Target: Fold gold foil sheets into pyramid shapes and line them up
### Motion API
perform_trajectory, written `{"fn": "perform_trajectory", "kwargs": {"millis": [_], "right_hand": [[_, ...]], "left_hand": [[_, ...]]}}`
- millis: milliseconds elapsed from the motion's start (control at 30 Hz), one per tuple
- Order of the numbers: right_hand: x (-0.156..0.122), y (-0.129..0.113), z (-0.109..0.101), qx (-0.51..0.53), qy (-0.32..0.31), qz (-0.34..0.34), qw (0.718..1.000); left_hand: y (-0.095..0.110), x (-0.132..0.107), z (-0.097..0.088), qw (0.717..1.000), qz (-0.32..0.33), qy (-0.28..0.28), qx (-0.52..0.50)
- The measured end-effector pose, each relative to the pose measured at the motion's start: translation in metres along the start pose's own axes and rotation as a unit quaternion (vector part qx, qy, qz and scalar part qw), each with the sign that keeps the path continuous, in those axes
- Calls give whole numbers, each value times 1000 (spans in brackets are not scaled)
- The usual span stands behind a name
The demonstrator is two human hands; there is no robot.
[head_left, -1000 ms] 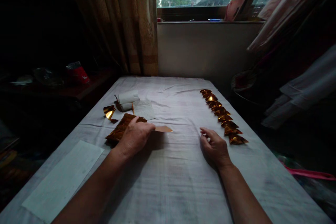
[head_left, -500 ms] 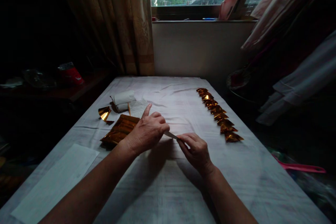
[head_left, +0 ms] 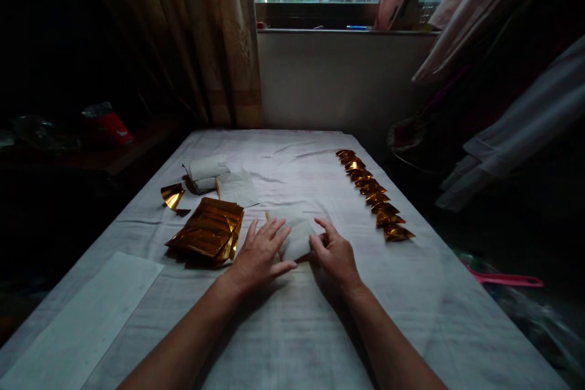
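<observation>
A small pale sheet of paper [head_left: 297, 239] lies on the cloth between my hands. Fingers spread, my left hand [head_left: 259, 253] rests flat over its left side. At the sheet's right edge is my right hand [head_left: 337, 258], with thumb and index finger apart and the other fingers curled. Just left of my left hand sits a stack of shiny gold foil sheets [head_left: 210, 228], slightly fanned at its right side. On the right, several folded gold foil pieces [head_left: 377, 198] overlap in a slanting row.
White cloth covers the table [head_left: 301, 161]. Toward the back left are a roll of pale paper [head_left: 208, 169], a loose pale sheet [head_left: 238, 189] and a curled gold scrap [head_left: 173, 196]. A long white sheet [head_left: 91, 317] lies front left. Hanging clothes [head_left: 512, 128] flank the right side.
The pale sheet was held edge-on between both hands; now it lies flat on the cloth. My left hand has moved down off the foil stack's corner and spread its fingers.
</observation>
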State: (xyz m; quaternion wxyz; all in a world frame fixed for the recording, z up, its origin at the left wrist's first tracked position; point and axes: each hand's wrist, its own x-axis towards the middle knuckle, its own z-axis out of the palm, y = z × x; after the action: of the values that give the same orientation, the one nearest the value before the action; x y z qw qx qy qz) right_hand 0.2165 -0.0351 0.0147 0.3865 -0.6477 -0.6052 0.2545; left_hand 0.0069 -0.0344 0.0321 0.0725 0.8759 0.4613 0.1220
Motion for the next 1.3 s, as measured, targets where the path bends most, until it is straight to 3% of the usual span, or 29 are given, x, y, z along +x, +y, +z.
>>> {"fn": "perform_trajectory", "kwargs": {"millis": [133,333,600,733,867,1067,1200,1300], "right_hand": [[-1,0,-2,8,-42,-6,999],[1,9,-20,17,-164,-88,982],[4,23,-26,-105,-115,-220,963],[3,18,-27,-56,-143,-283,947],[1,6,-26,-23,-189,-235,953],[0,-1,-2,-121,-98,-166,974],[0,-1,9,-156,-52,-135,977],[1,-1,12,-195,-31,-131,972]], "left_hand": [[9,-2,16,998,-19,-53,-20],[8,-2,16,999,-16,-10,-28],[2,-13,13,998,14,23,-53],[4,-21,3,995,33,5,-99],[3,-24,-2,986,-3,17,-168],[-7,-15,17,955,-111,142,-236],[-8,-16,25,962,-88,195,-172],[-3,-20,26,977,-39,191,-91]]}}
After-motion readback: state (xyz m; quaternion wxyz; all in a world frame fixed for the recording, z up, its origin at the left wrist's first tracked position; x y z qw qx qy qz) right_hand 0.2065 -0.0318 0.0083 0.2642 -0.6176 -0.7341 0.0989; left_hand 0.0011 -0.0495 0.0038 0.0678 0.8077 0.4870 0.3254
